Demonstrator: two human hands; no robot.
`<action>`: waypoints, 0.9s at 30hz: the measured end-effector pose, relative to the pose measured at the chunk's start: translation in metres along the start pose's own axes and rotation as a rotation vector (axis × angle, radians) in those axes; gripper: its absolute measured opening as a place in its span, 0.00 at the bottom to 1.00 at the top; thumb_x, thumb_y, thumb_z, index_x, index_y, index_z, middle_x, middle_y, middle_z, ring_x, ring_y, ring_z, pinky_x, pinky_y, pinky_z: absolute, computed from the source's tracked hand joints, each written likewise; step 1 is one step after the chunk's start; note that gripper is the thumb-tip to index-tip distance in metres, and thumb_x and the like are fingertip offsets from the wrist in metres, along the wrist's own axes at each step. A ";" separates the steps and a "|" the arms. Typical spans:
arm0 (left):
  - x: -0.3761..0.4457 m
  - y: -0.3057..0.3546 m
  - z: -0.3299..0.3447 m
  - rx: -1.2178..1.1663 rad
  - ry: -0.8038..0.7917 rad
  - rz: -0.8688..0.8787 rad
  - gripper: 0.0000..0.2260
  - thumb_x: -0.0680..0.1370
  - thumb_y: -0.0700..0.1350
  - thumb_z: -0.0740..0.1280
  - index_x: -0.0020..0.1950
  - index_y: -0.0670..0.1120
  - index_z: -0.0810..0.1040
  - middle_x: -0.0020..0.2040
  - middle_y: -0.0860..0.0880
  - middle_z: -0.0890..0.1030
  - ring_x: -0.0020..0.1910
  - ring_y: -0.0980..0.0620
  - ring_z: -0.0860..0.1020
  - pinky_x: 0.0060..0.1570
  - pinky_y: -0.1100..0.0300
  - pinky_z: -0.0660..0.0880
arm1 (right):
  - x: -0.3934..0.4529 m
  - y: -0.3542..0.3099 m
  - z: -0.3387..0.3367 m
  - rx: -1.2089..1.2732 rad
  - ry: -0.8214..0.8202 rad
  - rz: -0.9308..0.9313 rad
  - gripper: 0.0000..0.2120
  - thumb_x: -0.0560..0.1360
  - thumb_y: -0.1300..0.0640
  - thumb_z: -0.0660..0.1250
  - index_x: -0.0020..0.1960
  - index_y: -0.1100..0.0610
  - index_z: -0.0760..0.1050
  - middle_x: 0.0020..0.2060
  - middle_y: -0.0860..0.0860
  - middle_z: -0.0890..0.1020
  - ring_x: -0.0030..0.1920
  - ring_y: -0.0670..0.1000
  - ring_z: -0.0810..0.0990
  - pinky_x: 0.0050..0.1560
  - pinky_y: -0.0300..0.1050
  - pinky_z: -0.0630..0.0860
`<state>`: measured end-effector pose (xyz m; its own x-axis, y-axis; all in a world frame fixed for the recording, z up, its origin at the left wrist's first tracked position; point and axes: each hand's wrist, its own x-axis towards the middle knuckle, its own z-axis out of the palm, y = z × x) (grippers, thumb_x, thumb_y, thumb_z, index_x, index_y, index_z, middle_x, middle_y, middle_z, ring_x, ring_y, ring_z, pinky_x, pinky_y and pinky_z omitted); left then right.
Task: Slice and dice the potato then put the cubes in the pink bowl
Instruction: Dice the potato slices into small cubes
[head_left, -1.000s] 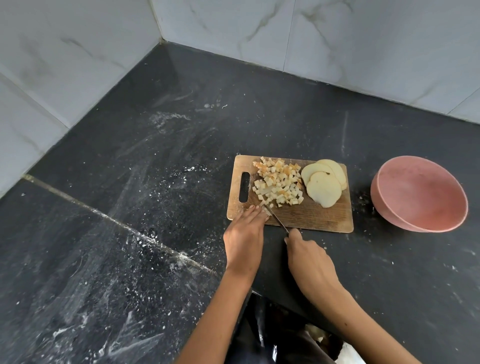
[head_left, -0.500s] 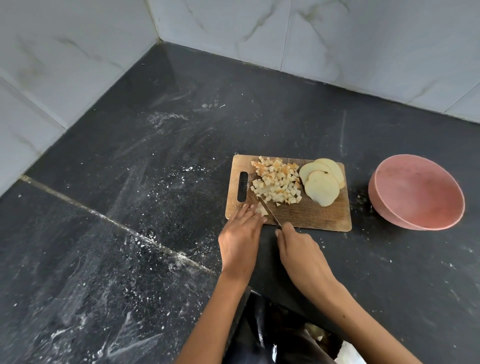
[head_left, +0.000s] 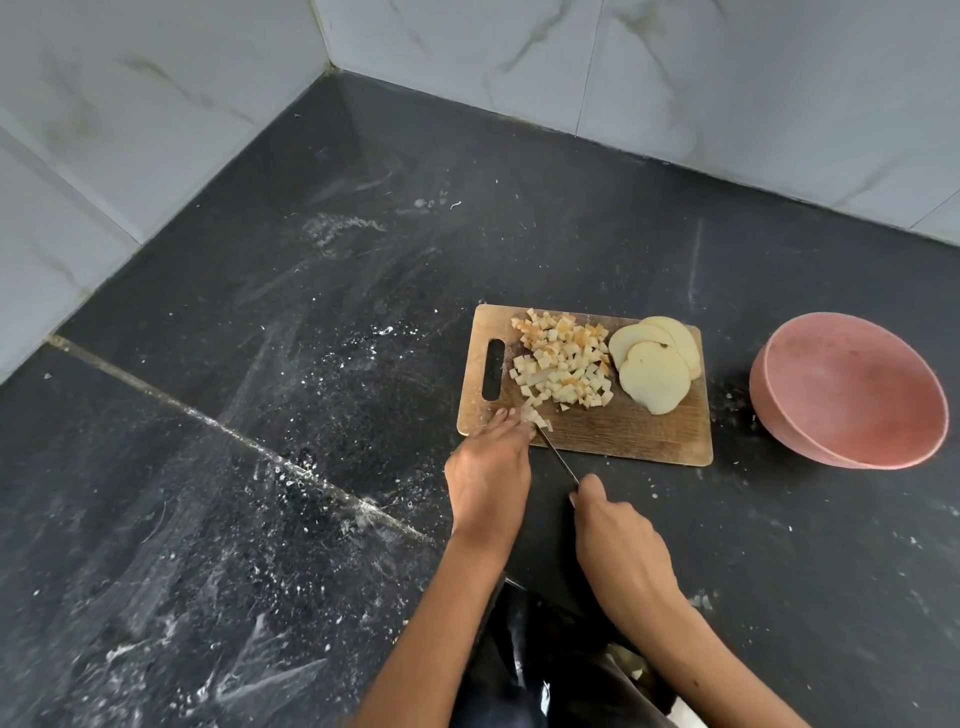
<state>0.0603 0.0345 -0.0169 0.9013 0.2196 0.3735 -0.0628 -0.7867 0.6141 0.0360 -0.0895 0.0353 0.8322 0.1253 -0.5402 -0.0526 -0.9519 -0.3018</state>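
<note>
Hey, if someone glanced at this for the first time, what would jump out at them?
Probably the wooden cutting board on the dark counter, with a pile of potato cubes at its middle and whole potato slices overlapping to their right. Next, the empty pink bowl right of the board, and the right hand holding a knife.

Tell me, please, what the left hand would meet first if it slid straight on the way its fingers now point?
Probably the few potato cubes right at the left hand fingertips, then the main cube pile on the cutting board; depth is unclear.
</note>
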 end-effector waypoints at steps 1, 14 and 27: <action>-0.001 0.000 0.000 0.001 0.003 0.001 0.10 0.64 0.31 0.79 0.40 0.44 0.86 0.45 0.47 0.85 0.47 0.51 0.84 0.48 0.64 0.76 | 0.000 0.000 -0.001 0.013 0.006 0.006 0.09 0.84 0.54 0.46 0.46 0.55 0.57 0.34 0.51 0.70 0.38 0.58 0.71 0.39 0.49 0.67; -0.005 -0.003 0.003 0.031 -0.015 0.003 0.09 0.69 0.33 0.76 0.46 0.42 0.86 0.49 0.47 0.85 0.51 0.51 0.83 0.51 0.57 0.78 | 0.001 0.004 -0.005 0.016 0.035 -0.012 0.11 0.84 0.52 0.47 0.46 0.56 0.58 0.38 0.54 0.75 0.38 0.58 0.71 0.38 0.49 0.66; -0.005 -0.008 -0.001 0.014 -0.048 0.012 0.10 0.71 0.33 0.73 0.50 0.42 0.85 0.52 0.47 0.84 0.54 0.50 0.82 0.54 0.54 0.79 | 0.027 -0.017 -0.020 -0.009 0.049 -0.075 0.09 0.84 0.52 0.49 0.48 0.56 0.61 0.44 0.57 0.78 0.46 0.60 0.78 0.40 0.49 0.68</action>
<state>0.0555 0.0401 -0.0232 0.9199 0.1828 0.3470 -0.0679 -0.7971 0.6001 0.0702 -0.0750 0.0414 0.8598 0.1822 -0.4771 0.0152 -0.9429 -0.3327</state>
